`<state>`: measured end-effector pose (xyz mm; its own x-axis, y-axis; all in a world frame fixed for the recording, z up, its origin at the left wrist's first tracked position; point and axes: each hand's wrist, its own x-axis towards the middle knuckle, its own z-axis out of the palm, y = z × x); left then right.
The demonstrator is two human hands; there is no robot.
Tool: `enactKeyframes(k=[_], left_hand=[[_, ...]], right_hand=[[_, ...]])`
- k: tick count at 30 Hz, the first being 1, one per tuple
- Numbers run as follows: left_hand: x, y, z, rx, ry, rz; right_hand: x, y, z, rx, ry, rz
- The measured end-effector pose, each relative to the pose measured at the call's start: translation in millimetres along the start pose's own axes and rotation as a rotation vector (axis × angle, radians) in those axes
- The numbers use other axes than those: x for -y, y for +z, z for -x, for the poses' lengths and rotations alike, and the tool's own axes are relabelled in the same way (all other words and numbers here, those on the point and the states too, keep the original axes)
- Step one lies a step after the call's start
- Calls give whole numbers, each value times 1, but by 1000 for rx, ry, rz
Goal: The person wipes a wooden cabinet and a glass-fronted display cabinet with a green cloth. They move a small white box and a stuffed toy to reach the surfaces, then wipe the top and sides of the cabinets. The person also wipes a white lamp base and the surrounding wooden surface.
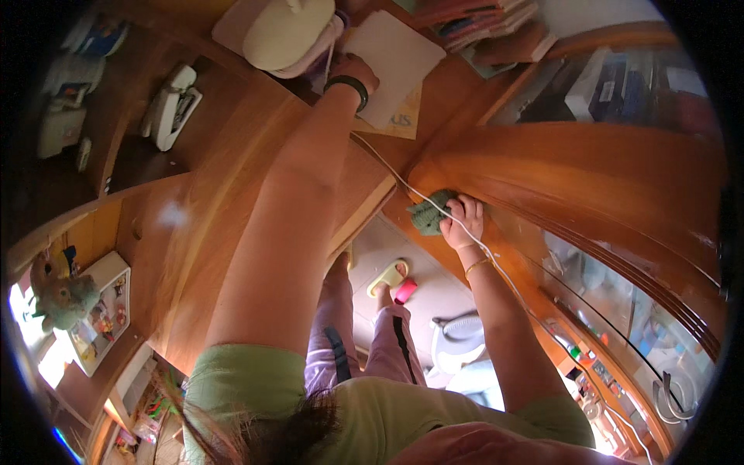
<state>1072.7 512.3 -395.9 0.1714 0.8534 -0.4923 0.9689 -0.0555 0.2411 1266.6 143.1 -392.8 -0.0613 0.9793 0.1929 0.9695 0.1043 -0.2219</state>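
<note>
My right hand (465, 220) grips a bunched green knitted cloth (427, 214) against the wooden furniture at right of centre. A white cord (381, 158) passes over the cloth and runs along my right forearm. Farther off, my left hand (356, 75) reaches over the wooden desk top, a dark bangle at its wrist. It rests at the edge of a white sheet of paper (390, 64), beside a cream rounded object (289, 35) that looks like a lamp base. The left fingers are partly hidden, so whether they pinch anything cannot be made out. Under the paper lies a tan printed sheet (410, 119).
Open shelves (145, 168) on the left hold a white device (176, 107). Stacked books (488, 23) stand at the back. Glass-fronted cabinets (616, 87) line the right side. Below are a yellow slipper (388, 278), a pink object (405, 290) and a pale chair (459, 340).
</note>
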Motion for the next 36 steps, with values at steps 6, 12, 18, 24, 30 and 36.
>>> enactKeyframes(k=[6,12,18,24,30,36], left_hand=[[0,-13,22,-11,-35,-59],[2,-2,35,-27,-73,221],[10,5,26,200,-165,511],[1,-38,71,-49,50,784],[-13,-98,136,-751,477,829],[-95,-133,76,-896,635,872]], right_hand=[[-1,2,2,-16,15,-20],[2,0,0,-15,34,-34],[5,-2,-3,-10,37,-30],[-3,4,6,-1,36,-31],[1,4,4,24,71,-51],[1,5,2,-25,53,-46]])
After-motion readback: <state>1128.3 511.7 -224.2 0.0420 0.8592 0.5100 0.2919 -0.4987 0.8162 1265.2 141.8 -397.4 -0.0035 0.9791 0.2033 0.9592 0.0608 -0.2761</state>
